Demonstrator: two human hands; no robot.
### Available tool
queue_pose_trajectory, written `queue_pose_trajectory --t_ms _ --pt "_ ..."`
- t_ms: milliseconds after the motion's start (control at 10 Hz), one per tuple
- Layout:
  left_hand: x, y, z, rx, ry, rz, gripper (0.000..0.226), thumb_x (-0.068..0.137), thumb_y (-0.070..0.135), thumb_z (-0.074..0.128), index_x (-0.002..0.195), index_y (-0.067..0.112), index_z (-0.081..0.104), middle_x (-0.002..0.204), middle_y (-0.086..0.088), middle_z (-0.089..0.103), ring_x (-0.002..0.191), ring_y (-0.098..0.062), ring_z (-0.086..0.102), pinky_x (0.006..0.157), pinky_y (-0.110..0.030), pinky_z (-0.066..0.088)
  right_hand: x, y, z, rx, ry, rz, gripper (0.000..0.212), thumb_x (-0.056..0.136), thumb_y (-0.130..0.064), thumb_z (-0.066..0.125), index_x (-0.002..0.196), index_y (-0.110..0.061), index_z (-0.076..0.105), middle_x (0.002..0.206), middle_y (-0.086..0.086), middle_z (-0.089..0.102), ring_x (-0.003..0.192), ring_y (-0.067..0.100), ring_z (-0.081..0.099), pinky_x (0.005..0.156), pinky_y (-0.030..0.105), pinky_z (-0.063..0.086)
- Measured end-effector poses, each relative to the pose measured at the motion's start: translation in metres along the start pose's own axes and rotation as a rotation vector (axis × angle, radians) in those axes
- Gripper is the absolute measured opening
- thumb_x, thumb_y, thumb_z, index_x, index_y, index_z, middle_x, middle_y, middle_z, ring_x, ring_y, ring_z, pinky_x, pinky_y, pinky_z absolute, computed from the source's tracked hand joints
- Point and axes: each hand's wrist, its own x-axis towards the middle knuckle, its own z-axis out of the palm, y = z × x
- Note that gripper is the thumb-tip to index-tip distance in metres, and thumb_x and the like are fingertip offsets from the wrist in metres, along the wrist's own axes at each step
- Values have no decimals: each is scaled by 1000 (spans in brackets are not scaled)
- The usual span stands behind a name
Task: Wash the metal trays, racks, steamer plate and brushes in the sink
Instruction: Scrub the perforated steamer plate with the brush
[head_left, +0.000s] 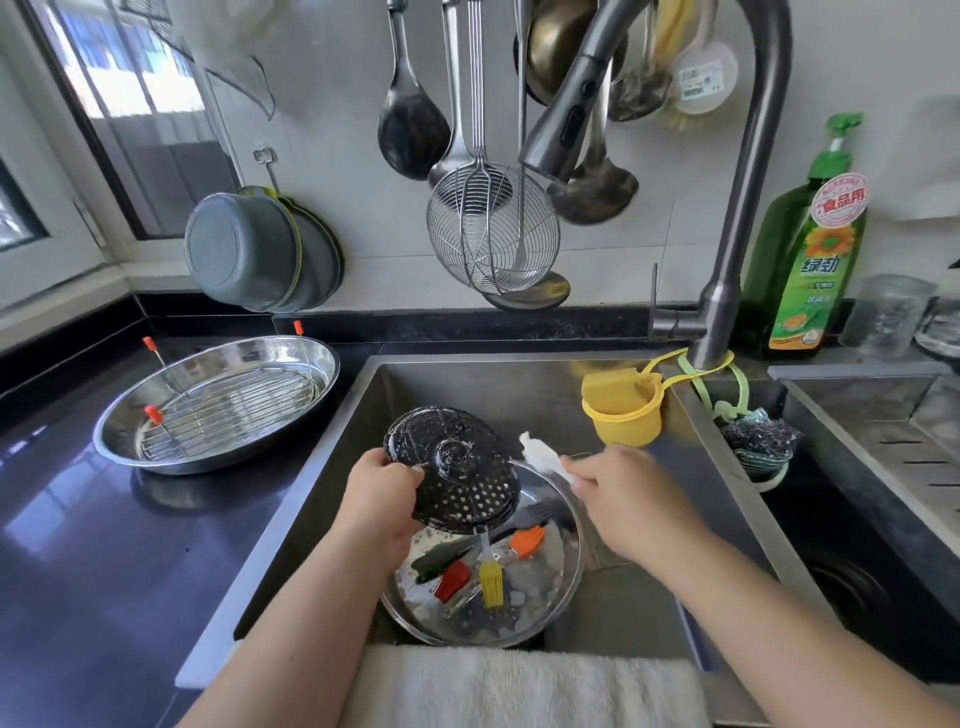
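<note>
Left hand (376, 493) grips the steamer plate (452, 470), tilted over the tray (561, 587) in the sink (519, 384). Right hand (618, 493) pinches a white cloth (540, 454) just beside it.

At frame centre, the grey curved metal faucet spout (566, 119) and the round wire skimmer (493, 228) hung low over the steel sink (519, 384), crowding the way in from above. The yellow plastic cup (623, 410) blocked the sink's upper-right corner, while bare sink floor at lower right lay open.

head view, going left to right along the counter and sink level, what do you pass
metal tray with rack → left hand → steamer plate → right hand → yellow cup → scrubber → green soap bottle
</note>
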Motion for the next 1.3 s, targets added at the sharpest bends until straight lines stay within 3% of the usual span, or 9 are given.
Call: queue_pose_trajectory --t_ms 200,300,400,500,600,900,1000,1100,1300 --pt "-2 -9 12 290 -56 -87 27 98 -14 47 117 -2 60 109 -25 69 93 -36 69 87 -54 60 3 -1 14 223 -73 -24 33 102 -27 58 133 -36 65 123 -3 71 97 18 65 75 31 52" --pt "-8 -10 17 689 -14 -77 22 102 5 56 123 3 59 121 -19 67 95 -29 65 83 -38 58 7 -1 14 202 -120 -11 34 102 -27 58 134 -35 65 103 -3 73 66 10 51 52 22 36" --pt "-3 -18 11 1069 3 13 37 102 12 53 135 -3 58 133 -20 64 109 -31 66 60 -24 43 4 -1 11 205 -178 -1 33 99 -27 62 131 -35 67 90 -9 69 71 12 56 56 23 39" --pt "-7 -21 10 1176 8 78 32 102 11 49 124 1 69 126 -19 69 117 -35 66 80 -30 51 1 -4 9 261 -252 5 27 95 -24 68 118 -34 75 74 -10 64 63 12 53 53 24 37" --pt "-17 -14 12 1143 132 255 33 96 11 47 116 16 73 115 -10 72 103 -32 68 89 -38 56 -1 -12 3 236 -180 6 28 97 -21 62 69 -28 63 63 -6 50 61 17 50 50 28 33" --pt "-74 63 132 1084 -224 552 33 95 10 61 71 31 67 79 3 74 81 -23 70 72 -23 56 7 45 -159 733 111 269 23 100 -11 48 89 -11 68 68 9 59 47 18 50 41 23 38" --pt "-91 100 207 1159 -334 743 22 98 12 53 98 21 74 88 3 71 89 -23 68 74 -22 54 24 89 -231 834 151 339 18 101 -7 49 91 -6 64 62 6 46 45 15 38 36 20 31" --pt "-94 139 287 1261 -357 964 39 100 8 47 135 17 62 127 -8 66 113 -29 64 96 -38 54 46 128 -278 745 225 349 16 99 -12 59 105 0 67 63 5 50 43 13 38 35 19 31" --pt "-82 207 410 1556 -378 1223 73 95 -7 49 162 10 25 166 -10 30 149 -29 37 120 -37 34 94 171 -316 686 302 319 20 100 -14 58 104 3 69 65 6 54 46 13 39 40 22 28"
